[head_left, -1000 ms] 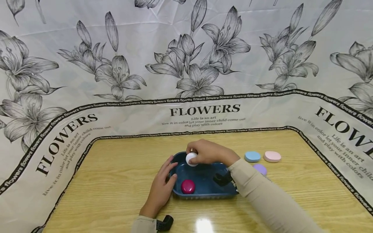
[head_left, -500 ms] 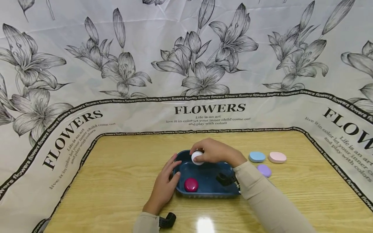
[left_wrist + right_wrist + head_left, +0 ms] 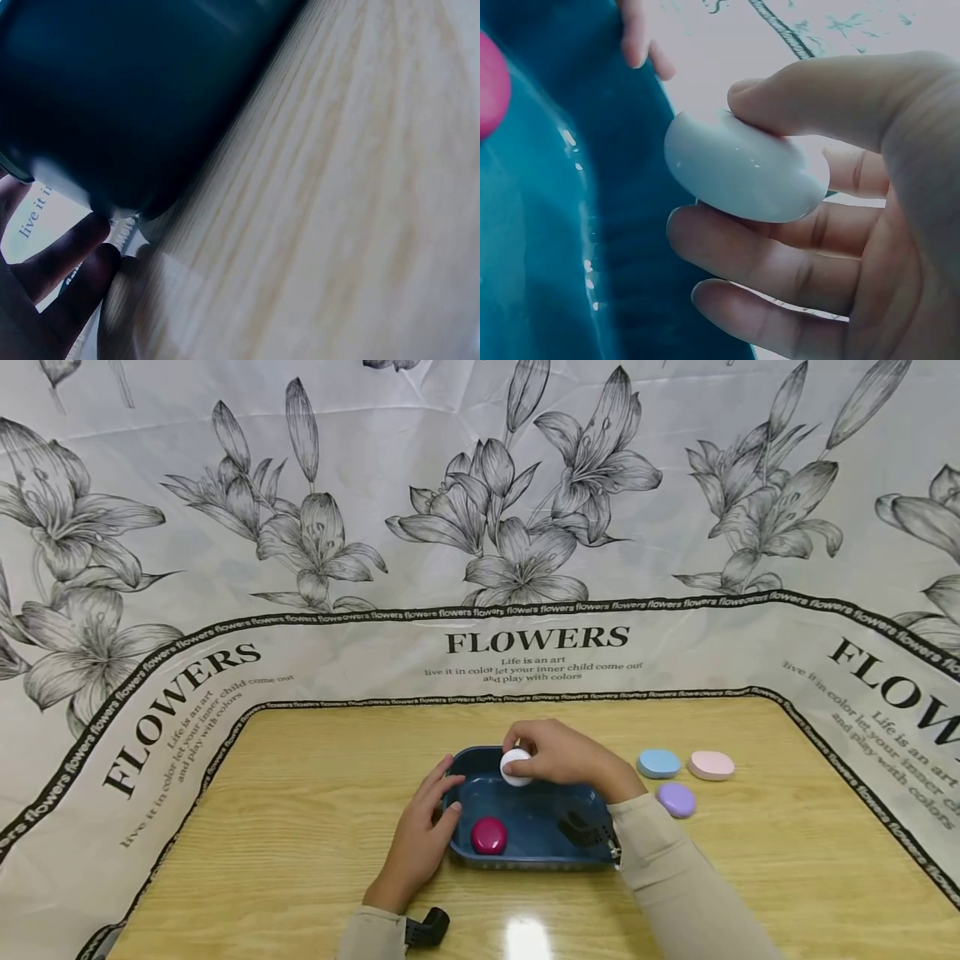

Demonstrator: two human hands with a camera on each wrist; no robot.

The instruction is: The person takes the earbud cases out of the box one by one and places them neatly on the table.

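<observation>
My right hand [image 3: 566,756] pinches a glossy white puck-shaped piece [image 3: 746,169] between thumb and fingers, holding it at the back wall of a dark blue rectangular tray [image 3: 540,864]. The right wrist view shows it tilted, with the lower fingers spread beneath. My left hand [image 3: 420,831] rests at the tray's left end, fingertips over the rim. In the left wrist view, fingers [image 3: 67,262] touch or nearly touch the tray's outer wall [image 3: 135,97]. A round magenta piece [image 3: 489,836] lies inside the tray at the front left.
Right of the tray lie a light blue oval piece [image 3: 658,764], a pale pink oval piece [image 3: 712,765] and a round purple piece [image 3: 677,800]. They lie on a wood-grain table [image 3: 300,827]. Behind hangs a white cloth [image 3: 360,660] printed with flowers.
My right hand has moved the white piece a little to the right along the tray's back wall. The left hand stays at the tray's left end. The head view has shifted slightly.
</observation>
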